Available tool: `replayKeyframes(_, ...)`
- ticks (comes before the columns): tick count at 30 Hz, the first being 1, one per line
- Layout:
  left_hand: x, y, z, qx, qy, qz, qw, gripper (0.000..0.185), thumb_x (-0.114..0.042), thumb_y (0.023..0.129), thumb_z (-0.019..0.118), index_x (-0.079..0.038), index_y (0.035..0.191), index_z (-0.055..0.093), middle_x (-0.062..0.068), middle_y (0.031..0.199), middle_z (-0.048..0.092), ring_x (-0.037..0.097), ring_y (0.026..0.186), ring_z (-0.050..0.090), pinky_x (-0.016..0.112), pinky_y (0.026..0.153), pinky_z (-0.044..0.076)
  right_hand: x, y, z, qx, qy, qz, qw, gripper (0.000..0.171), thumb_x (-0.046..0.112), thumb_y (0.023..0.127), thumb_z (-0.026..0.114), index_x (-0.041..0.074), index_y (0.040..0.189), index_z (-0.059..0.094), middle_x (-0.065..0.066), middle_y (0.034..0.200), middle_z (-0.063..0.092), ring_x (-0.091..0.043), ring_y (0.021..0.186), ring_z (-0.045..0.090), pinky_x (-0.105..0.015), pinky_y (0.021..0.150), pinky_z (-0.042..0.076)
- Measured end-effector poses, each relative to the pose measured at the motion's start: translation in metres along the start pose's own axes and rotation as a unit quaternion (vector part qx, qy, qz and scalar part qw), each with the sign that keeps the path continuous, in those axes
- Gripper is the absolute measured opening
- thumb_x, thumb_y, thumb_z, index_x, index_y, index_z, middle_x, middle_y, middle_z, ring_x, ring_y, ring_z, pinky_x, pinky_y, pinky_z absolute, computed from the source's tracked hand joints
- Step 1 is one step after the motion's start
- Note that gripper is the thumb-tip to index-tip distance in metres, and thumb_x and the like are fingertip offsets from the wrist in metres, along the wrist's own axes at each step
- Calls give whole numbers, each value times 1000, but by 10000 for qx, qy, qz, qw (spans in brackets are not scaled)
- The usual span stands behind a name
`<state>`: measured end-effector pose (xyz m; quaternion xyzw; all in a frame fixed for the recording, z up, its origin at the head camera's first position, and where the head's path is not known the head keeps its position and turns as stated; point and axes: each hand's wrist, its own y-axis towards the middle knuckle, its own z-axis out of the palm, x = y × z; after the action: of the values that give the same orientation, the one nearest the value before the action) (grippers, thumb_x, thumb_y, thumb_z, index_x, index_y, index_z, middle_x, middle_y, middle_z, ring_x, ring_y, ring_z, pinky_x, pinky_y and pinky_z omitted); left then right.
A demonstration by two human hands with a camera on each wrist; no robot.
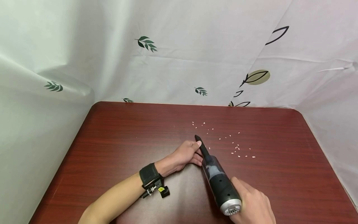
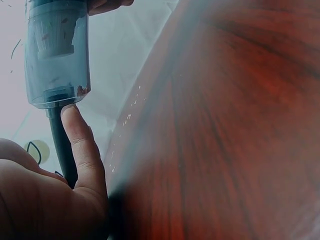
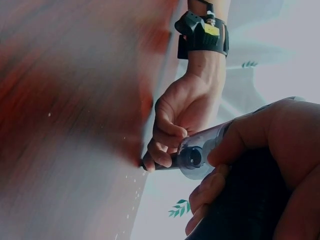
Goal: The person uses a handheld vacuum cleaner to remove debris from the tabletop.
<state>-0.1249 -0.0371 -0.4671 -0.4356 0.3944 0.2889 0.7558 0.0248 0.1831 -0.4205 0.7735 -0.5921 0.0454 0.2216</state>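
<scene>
On a red table (image 1: pixel 117 140), both hands gripped a handheld vacuum (image 1: pixel 221 183), left hand (image 1: pixel 185 154) pinching its nozzle (image 1: pixel 203 149), right hand (image 1: pixel 253 203) around the body; a jolt risked scattering the grains (image 1: pixel 235 146).

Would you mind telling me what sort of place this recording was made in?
Probably a staged recording corner rather than a lived-in room: a bare reddish wooden table is screened by leaf-printed white curtains, with white grains scattered beside a handheld vacuum.
</scene>
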Motion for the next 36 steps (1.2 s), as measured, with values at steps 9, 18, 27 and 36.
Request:
replayKeyframes(9, -4, 6, -2, -82, 27, 96, 9999, 49, -25, 118, 37, 13, 117, 67, 15, 87, 71, 15, 63, 70, 26, 58, 63, -3, 8, 3, -201, 38, -212, 9996, 49, 16, 54, 91, 27, 87, 56, 23, 70, 40, 3, 55, 38, -27, 44, 34)
replayKeyframes(18, -8, 13, -6, -187, 21, 109, 9998, 45, -25, 118, 39, 13, 119, 63, 15, 88, 70, 16, 63, 70, 26, 58, 63, -6, 17, 7, -263, -65, -428, 9987, 46, 18, 56, 90, 25, 84, 54, 22, 69, 39, 1, 56, 41, -29, 42, 35)
replayKeyframes(27, -15, 18, -10, -156, -3, 128, 9998, 45, -23, 118, 38, 15, 119, 61, 15, 86, 69, 15, 62, 70, 25, 57, 62, -5, 27, 7, -59, -91, -304, 9995, 46, 15, 59, 91, 27, 82, 53, 21, 68, 39, 2, 54, 39, -27, 43, 33)
replayKeyframes(36, -19, 21, -15, -222, -65, 86, 9997, 45, -24, 118, 37, 14, 120, 60, 15, 86, 69, 16, 63, 70, 25, 58, 62, -4, 35, 8, -70, -104, -284, 9995, 46, 17, 60, 92, 27, 80, 52, 20, 67, 43, -2, 53, 43, -31, 42, 35)
